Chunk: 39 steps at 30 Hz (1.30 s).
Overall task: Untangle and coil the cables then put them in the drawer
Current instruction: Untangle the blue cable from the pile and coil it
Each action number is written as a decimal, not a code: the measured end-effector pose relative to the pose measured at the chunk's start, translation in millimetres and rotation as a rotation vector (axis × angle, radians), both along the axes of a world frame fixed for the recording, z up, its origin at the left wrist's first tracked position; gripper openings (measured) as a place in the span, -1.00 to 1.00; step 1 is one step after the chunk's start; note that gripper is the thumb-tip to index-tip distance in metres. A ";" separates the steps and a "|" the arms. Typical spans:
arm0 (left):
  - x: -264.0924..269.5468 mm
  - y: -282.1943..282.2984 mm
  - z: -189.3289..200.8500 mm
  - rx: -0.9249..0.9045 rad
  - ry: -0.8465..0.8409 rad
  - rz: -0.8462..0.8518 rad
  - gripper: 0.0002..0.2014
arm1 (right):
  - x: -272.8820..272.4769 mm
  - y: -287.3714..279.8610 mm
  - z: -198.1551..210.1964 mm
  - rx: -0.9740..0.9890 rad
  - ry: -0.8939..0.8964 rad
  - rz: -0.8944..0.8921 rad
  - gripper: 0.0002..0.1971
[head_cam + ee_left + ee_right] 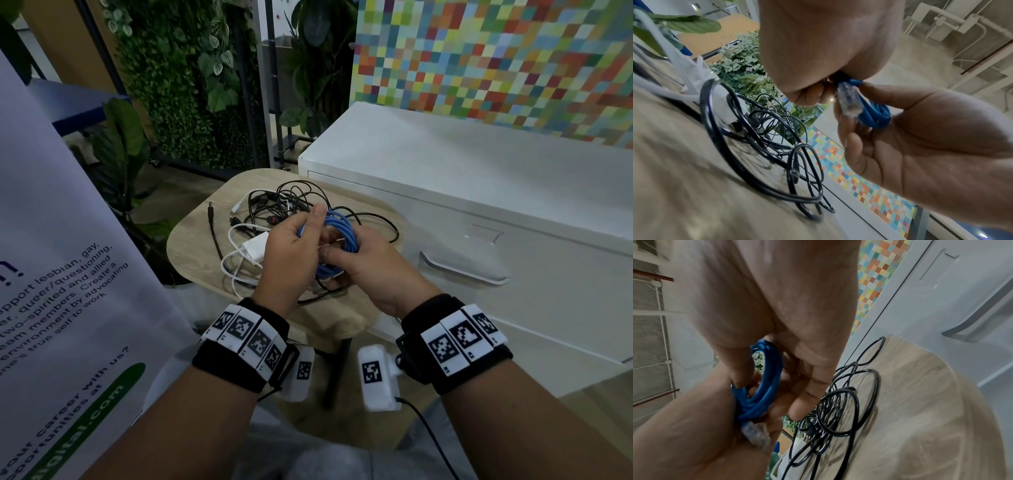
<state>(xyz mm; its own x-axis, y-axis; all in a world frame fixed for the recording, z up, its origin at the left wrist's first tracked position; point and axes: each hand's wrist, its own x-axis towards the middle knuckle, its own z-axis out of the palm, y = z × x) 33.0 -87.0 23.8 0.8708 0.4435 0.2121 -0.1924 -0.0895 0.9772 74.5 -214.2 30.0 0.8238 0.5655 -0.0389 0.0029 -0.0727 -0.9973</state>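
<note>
A blue network cable (340,229) is wound into a small coil and held above the wooden side table (191,253). My left hand (301,240) grips the coil's left side, thumb up over the loops. My right hand (349,260) curls round its right side from below. The cable's clear plug (849,101) sticks out between the two palms, and it also shows as plug (756,433) under the blue coil (766,379). A tangle of black cables (291,204) and a white charger with its cord (255,248) lie on the table. The white drawer cabinet (513,212) stands at the right, its drawers closed.
The drawer handle (462,272) faces the table's right edge. A printed banner (68,274) stands close on the left. Plants (191,85) fill the space behind the table. Loose black loops (846,399) lie just under my hands.
</note>
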 end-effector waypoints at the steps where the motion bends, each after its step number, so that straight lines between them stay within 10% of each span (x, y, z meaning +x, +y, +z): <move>1: 0.6 0.7 -0.5 0.001 0.001 -0.002 -0.57 | -0.6 -0.2 0.5 0.012 0.025 0.009 -0.92; 13: 0.7 8.0 -3.0 0.056 0.002 0.020 -0.58 | 3.7 -2.6 -9.5 0.226 0.203 -0.016 -0.57; 21: -1.4 4.6 2.6 0.046 -0.020 0.038 -0.47 | 6.7 -1.8 -12.0 0.258 0.237 -0.076 -0.68; 31: -0.2 -0.9 0.0 -0.220 0.104 -0.166 -0.69 | 9.7 -17.6 -3.9 0.088 0.161 0.127 -0.56; 39: 0.2 -10.1 1.9 -0.100 0.105 -0.220 -0.54 | 16.7 -26.0 3.1 -0.083 0.102 0.209 -0.74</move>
